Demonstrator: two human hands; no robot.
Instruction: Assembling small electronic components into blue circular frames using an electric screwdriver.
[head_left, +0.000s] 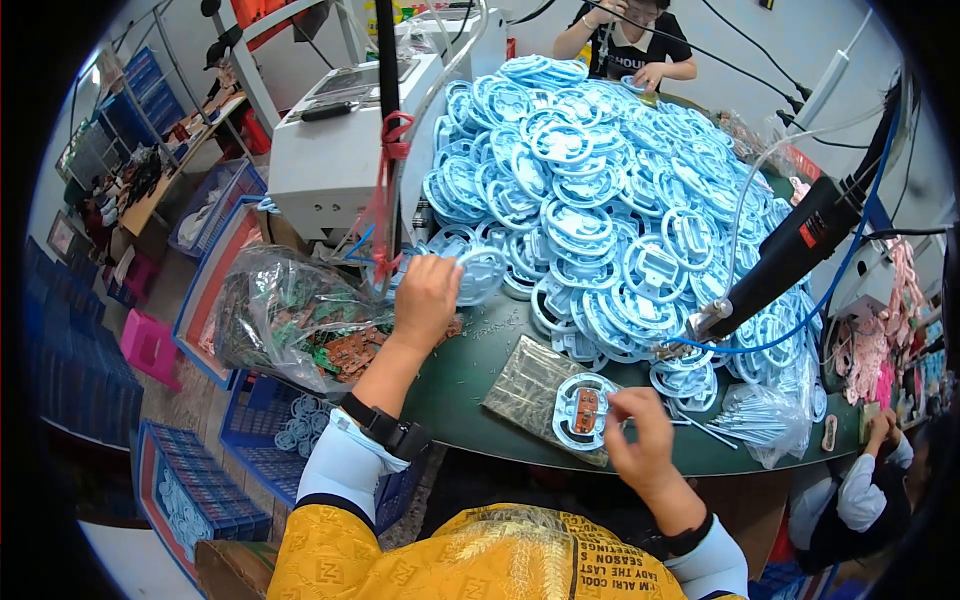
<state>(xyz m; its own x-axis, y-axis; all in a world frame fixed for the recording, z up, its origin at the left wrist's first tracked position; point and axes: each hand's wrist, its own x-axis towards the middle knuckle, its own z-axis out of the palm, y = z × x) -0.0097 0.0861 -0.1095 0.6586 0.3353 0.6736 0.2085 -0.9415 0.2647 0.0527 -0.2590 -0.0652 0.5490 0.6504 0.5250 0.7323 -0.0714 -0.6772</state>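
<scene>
On the worktable, a round light blue plastic part with a brown circuit board in its middle rests on a flat block wrapped in clear film. My right hand pinches that part's right edge, its fingers bent. Farther left, my left hand is raised, fingers curled, back of the hand toward me. A light blue disc shows at its fingertips and appears held, though the grip is partly hidden. Beyond both hands rises a large heap of similar light blue parts.
An electric screwdriver slants in from the right on a blue hose. A white machine stands back left. Nearby lie a plastic bag of circuit boards and a bag of thin blue sticks. Two co-workers sit around the table.
</scene>
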